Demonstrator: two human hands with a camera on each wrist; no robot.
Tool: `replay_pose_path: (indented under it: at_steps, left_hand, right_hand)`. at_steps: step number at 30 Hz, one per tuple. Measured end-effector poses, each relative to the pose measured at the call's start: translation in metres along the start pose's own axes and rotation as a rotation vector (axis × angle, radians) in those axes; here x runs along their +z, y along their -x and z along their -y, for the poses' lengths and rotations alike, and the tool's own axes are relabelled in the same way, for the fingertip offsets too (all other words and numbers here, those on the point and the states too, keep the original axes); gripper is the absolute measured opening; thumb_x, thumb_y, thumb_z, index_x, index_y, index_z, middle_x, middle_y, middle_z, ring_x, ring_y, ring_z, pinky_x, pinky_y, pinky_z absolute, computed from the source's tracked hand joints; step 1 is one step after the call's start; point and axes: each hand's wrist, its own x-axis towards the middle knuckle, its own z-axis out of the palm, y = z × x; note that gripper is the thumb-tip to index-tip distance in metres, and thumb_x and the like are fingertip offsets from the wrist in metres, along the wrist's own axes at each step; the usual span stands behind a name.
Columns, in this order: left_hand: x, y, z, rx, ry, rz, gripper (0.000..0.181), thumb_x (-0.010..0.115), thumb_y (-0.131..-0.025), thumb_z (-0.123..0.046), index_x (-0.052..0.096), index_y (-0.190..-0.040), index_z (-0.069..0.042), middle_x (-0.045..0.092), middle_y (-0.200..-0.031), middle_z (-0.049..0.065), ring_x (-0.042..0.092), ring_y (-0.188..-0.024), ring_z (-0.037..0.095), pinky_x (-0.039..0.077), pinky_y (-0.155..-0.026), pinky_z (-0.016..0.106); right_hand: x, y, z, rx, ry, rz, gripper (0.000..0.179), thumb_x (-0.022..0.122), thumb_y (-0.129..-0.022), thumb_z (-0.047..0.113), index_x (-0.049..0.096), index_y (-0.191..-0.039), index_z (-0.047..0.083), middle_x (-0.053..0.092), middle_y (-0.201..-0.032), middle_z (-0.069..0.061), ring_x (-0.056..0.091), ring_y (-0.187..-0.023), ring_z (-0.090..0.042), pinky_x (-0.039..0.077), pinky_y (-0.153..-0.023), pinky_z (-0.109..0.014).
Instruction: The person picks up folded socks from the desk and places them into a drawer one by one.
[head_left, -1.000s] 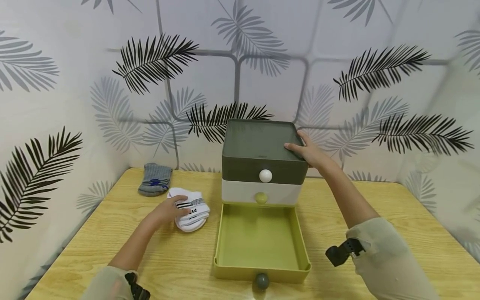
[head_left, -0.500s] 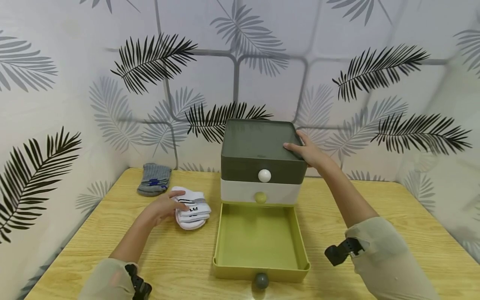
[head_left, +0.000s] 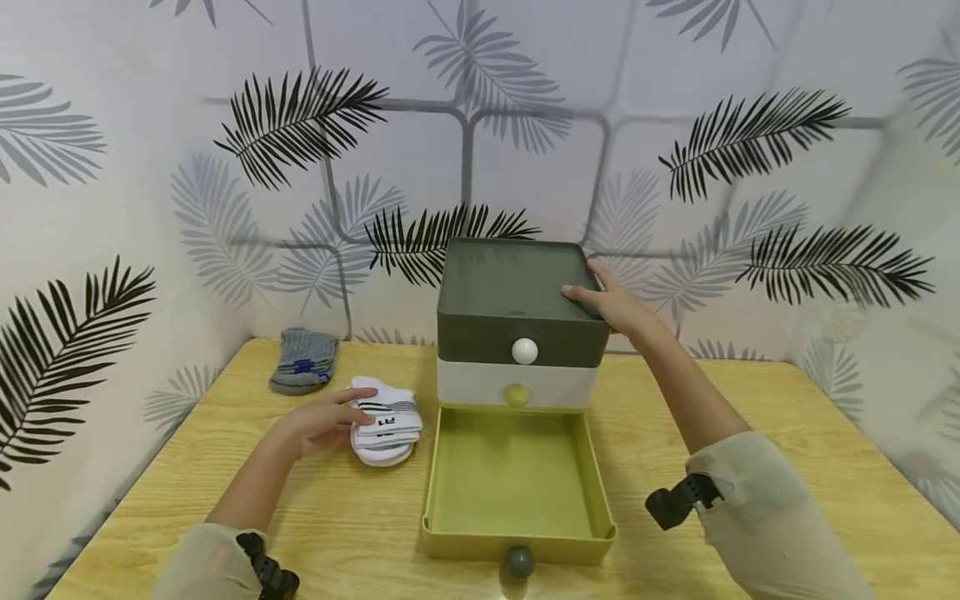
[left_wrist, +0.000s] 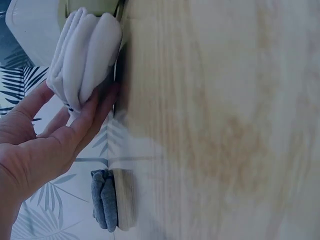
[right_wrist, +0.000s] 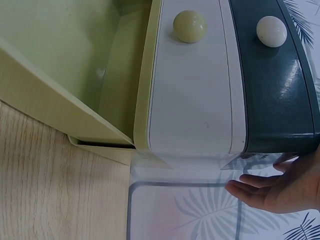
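A folded pair of white socks [head_left: 386,423] with dark stripes and lettering lies left of the pulled-out drawer. My left hand [head_left: 321,423] holds their left edge between thumb and fingers; the left wrist view shows the fingers [left_wrist: 87,120] reaching under the fold [left_wrist: 85,57]. A stacked drawer unit [head_left: 517,342] stands at the back, dark green above and white in the middle. Its yellow-green bottom drawer [head_left: 517,546] is pulled out, with nothing inside. My right hand [head_left: 618,307] rests on the unit's upper right edge, thumb on the top, other fingers [right_wrist: 250,192] extended beside the side wall.
Folded grey socks [head_left: 303,361] with a blue mark lie at the table's back left. The unit backs onto a leaf-patterned curtain [head_left: 525,167]. A dark round knob [head_left: 520,562] sticks out from the drawer front. Bare wooden table [head_left: 697,400] extends to the right.
The white socks have shifted slightly right, toward the drawer, in my left hand. My right hand keeps its place on the unit. The head view has turned a little.
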Motion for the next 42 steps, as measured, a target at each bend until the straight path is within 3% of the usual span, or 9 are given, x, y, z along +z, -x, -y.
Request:
replay_pose_path:
  at_steps: [8,13,19,22,28,36,42]
  left_hand:
    - [0.000,0.012,0.000,0.049,0.072,0.125,0.062,0.054,-0.091,0.000,0.022,-0.145,0.001,0.036,-0.130,0.019,0.056,-0.086,0.013,0.048,-0.073,0.025]
    - [0.002,0.022,0.003,0.110,0.113,0.148,0.063,0.052,-0.092,-0.001,0.018,-0.145,0.001,0.031,-0.134,0.019,0.055,-0.093,0.012,0.046,-0.078,0.026]
    - [0.005,0.040,-0.001,0.169,0.060,0.138,0.066,0.055,-0.092,-0.006,0.017,-0.146,0.000,0.017,-0.144,0.022,0.048,-0.106,0.011,0.042,-0.087,0.026]
    - [0.008,0.051,-0.003,0.178,0.064,0.135,0.067,0.056,-0.092,-0.006,0.018,-0.146,0.000,0.019,-0.143,0.021,0.048,-0.108,0.012,0.040,-0.089,0.027]
    - [0.022,0.068,-0.009,0.192,0.140,0.196,0.068,0.058,-0.090,-0.006,0.018,-0.146,0.001,0.037,-0.132,0.014,0.052,-0.105,0.014,0.041,-0.091,0.028]
    - [0.048,0.082,-0.017,0.168,0.201,0.312,0.066,0.058,-0.089,-0.001,0.023,-0.145,0.000,0.036,-0.134,0.015,0.050,-0.108,0.017,0.040,-0.093,0.031]
    - [0.077,0.082,-0.021,0.146,0.216,0.364,0.064,0.057,-0.088,0.000,0.025,-0.143,0.001,0.038,-0.133,0.017,0.049,-0.110,0.019,0.040,-0.094,0.033]
  right_hand:
    - [0.000,-0.001,0.000,0.002,-0.006,-0.004,0.081,0.049,-0.094,0.034,-0.009,-0.148,0.016,-0.010,-0.150,-0.016,0.025,-0.128,-0.042,0.029,-0.097,-0.054]
    - [0.003,-0.001,-0.001,0.003,0.016,0.000,0.081,0.049,-0.094,0.035,-0.008,-0.148,0.016,-0.008,-0.151,-0.016,0.026,-0.128,-0.041,0.030,-0.098,-0.052]
    - [0.002,-0.002,-0.002,0.003,0.036,-0.003,0.080,0.048,-0.094,0.037,-0.008,-0.148,0.017,-0.008,-0.151,-0.016,0.027,-0.128,-0.041,0.031,-0.098,-0.052]
    - [0.002,-0.003,-0.002,0.003,0.037,-0.007,0.080,0.048,-0.094,0.037,-0.007,-0.148,0.017,-0.007,-0.151,-0.016,0.027,-0.127,-0.041,0.031,-0.097,-0.051]
    - [0.002,-0.003,-0.001,0.005,0.030,-0.010,0.081,0.049,-0.094,0.037,-0.007,-0.149,0.017,-0.007,-0.151,-0.016,0.027,-0.127,-0.040,0.032,-0.097,-0.052]
    - [0.001,-0.003,-0.002,0.009,0.018,-0.011,0.081,0.049,-0.094,0.036,-0.007,-0.148,0.018,-0.006,-0.151,-0.017,0.029,-0.126,-0.041,0.032,-0.097,-0.052]
    - [0.001,-0.001,-0.001,0.019,0.000,-0.009,0.082,0.050,-0.094,0.036,-0.008,-0.148,0.018,-0.006,-0.150,-0.019,0.028,-0.126,-0.042,0.032,-0.097,-0.052]
